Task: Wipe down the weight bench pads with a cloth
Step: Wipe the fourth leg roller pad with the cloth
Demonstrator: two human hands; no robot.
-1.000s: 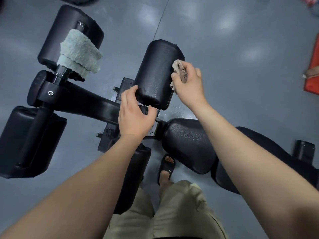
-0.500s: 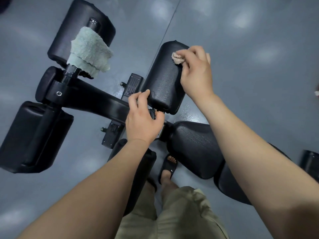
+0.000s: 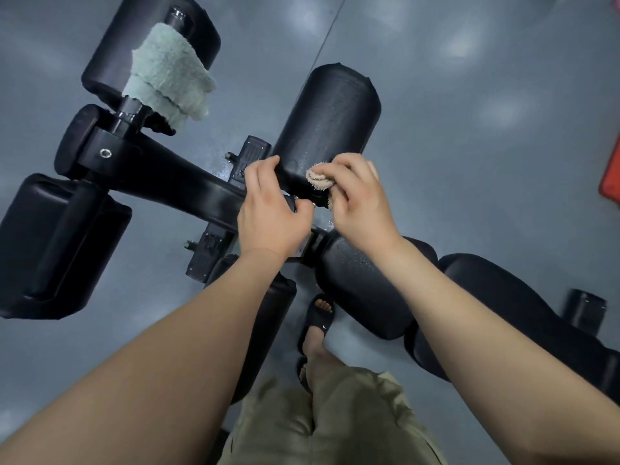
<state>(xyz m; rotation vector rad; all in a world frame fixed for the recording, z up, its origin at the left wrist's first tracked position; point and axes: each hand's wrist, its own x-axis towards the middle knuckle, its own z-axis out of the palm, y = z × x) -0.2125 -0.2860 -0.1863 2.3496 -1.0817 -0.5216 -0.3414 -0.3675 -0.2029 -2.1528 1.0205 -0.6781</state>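
Roller pad (image 3: 330, 119), near end, under wipe.
Right hand (image 3: 360, 203) pinches beige cloth (image 3: 318, 178) against pad; left hand (image 3: 271, 213) curls round pad's end.

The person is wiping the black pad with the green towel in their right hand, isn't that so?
No. The right hand wipes the black pad with a small beige cloth. The green towel hangs untouched over the metal bar farther left, as the head view shows.

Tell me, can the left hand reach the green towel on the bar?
Probably yes. The left hand grips the pad's near end; the towel hangs farther up-left, and only the bare frame lies between them. It would have to let go first.
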